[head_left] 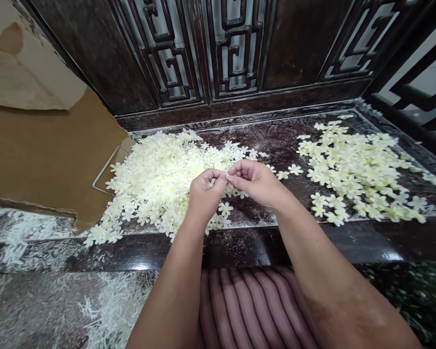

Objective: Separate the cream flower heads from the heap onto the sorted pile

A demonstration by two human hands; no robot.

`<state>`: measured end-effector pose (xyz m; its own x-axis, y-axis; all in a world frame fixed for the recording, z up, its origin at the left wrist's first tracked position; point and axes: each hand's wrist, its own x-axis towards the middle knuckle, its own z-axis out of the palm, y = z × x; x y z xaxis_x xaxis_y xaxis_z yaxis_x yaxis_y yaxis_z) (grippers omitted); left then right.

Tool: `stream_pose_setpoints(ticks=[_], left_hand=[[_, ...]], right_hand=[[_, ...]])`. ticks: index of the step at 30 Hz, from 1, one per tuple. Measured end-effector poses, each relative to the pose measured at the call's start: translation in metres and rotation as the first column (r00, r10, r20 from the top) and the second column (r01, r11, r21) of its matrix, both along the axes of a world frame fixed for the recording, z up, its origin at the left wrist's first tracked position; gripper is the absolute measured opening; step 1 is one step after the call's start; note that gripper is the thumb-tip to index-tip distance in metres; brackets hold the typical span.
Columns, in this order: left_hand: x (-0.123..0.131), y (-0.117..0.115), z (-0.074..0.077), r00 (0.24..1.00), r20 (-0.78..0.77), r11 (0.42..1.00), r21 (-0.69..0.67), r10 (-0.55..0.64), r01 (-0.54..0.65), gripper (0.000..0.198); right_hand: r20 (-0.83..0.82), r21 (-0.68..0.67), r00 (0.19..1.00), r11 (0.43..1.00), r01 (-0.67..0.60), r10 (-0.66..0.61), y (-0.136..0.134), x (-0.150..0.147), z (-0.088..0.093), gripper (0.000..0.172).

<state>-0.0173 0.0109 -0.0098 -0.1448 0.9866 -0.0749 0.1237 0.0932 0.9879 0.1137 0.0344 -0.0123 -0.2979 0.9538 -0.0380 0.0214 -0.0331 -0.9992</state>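
Observation:
My left hand (207,190) and my right hand (253,181) meet fingertip to fingertip above the dark wooden bench. Both are closed in a pinch. Something small and pale shows where the fingertips touch, too little of it to name. Right behind and to the left of my hands spreads a big heap of pale yellow-white artificial flowers (163,177), each with several petals. A second, looser pile of the same flowers (356,169) lies to the right of my right hand, and a few single blossoms (295,169) are scattered between the two.
A dark wooden bench seat (276,145) has a carved lattice back (236,53). Torn brown cardboard (47,155) leans at the left, a bent metal handle (103,172) beside it. White shredded scraps (112,310) litter the floor at lower left; dark green material (414,295) lies at lower right.

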Motion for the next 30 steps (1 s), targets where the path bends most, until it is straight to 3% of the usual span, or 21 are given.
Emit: stream_pose_setpoints(ticks=[5, 11, 18, 30], left_hand=[[-0.002, 0.001, 0.001, 0.997, 0.057, 0.999, 0.017, -0.044, 0.043, 0.013], [-0.008, 0.000, 0.005, 0.996, 0.015, 0.996, -0.022, -0.085, 0.085, 0.018], [-0.011, 0.001, 0.003, 0.998, 0.004, 0.997, -0.033, -0.069, 0.069, 0.014], [-0.013, 0.003, 0.002, 0.994, -0.026, 0.994, -0.040, -0.103, 0.101, 0.014]], right_hand=[[-0.013, 0.023, 1.000, 1.000, 0.017, -0.017, 0.002, 0.002, -0.001, 0.011], [0.000, 0.046, 1.000, 0.999, -0.001, 0.001, 0.002, 0.003, -0.001, 0.007], [0.090, 0.118, 0.996, 0.993, -0.010, -0.001, 0.000, 0.001, -0.001, 0.001], [0.187, 0.129, 0.982, 0.990, -0.049, 0.024, -0.002, 0.002, 0.003, 0.002]])
